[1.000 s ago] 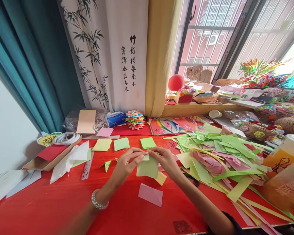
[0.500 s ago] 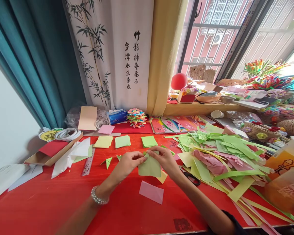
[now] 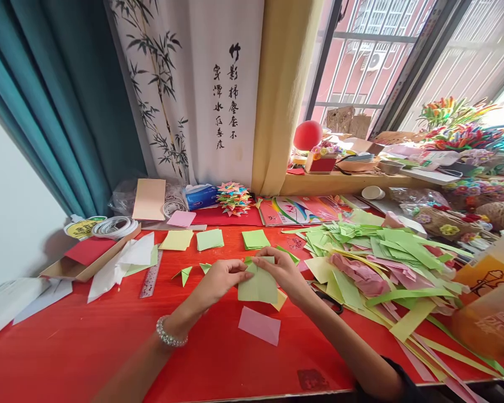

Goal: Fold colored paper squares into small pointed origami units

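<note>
A creased light green paper (image 3: 258,288) is pinched at its upper edge by both hands, just over the red table (image 3: 193,358). My left hand (image 3: 223,280), with a beaded bracelet on its wrist, closes thumb and fingers on the paper's upper left. My right hand (image 3: 282,271) grips the same sheet from above on the right, its fingers covering part of the top edge. A pink paper (image 3: 259,326) lies just below the held sheet. A yellow paper piece (image 3: 279,300) shows partly behind it. Small folded green pieces (image 3: 186,275) rest left of my left hand.
Stacks of yellow (image 3: 176,239), mint (image 3: 210,239) and green paper (image 3: 255,239) lie behind my hands. Scissors (image 3: 331,302) sit partly under a heap of paper strips (image 3: 386,252) on the right. A ruler (image 3: 151,275) and a cardboard tray (image 3: 88,271) are at left.
The view has tilted slightly, so the background sits a little higher. Both hands keep their pinch on the green paper, with only small finger shifts at its top edge.
</note>
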Demonstrator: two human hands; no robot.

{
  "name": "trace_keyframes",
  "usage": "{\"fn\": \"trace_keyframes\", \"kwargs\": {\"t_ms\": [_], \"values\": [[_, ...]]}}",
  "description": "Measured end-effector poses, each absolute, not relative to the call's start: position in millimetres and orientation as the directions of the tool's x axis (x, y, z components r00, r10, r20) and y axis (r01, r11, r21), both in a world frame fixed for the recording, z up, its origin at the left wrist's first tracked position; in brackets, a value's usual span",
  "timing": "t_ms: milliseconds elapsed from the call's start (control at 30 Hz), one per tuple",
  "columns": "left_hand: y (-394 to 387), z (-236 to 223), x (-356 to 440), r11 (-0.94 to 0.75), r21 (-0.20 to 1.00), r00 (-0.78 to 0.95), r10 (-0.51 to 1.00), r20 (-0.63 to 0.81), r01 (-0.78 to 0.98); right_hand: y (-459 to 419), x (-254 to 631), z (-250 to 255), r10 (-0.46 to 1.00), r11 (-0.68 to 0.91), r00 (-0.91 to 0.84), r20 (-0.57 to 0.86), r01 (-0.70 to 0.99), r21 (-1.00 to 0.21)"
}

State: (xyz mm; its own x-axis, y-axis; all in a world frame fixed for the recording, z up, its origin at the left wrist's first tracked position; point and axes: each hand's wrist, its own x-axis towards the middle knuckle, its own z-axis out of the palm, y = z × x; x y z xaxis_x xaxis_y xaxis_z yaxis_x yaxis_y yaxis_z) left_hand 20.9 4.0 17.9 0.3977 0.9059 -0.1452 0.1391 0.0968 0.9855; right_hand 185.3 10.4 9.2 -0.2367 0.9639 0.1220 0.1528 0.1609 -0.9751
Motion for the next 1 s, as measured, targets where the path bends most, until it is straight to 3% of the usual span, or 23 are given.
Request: {"fn": "trace_keyframes", "kwargs": {"t_ms": [167, 333, 567, 900, 1000], "values": [[5.4, 15.6, 17.7, 0.071, 0.991, 0.386, 0.916, -0.111, 0.116, 11.2, 185.1, 10.7, 0.966, 0.117, -0.248, 0.079, 0.143, -0.983], [6.6, 12.1, 17.1, 0.046, 0.987, 0.452, 0.885, -0.112, 0.153, 11.7, 185.1, 9.2, 0.958, 0.179, -0.259, 0.126, 0.192, -0.965], [6.2, 12.6, 17.0, -0.091, 0.976, 0.308, 0.951, 0.026, 0.197, 9.8, 183.4, 13.6, 0.971, 0.112, -0.223, 0.088, 0.095, -0.989], [6.3, 13.3, 15.4, -0.121, 0.974, 0.224, 0.972, 0.077, 0.191, 5.5, 183.4, 9.7, 0.92, 0.389, -0.158, 0.358, 0.273, -0.88], [6.7, 14.5, 14.2, -0.156, 0.963, 0.214, 0.971, 0.108, 0.22, 1.8, 182.9, 15.0, 0.915, 0.384, -0.209, 0.345, 0.194, -0.903]]}}
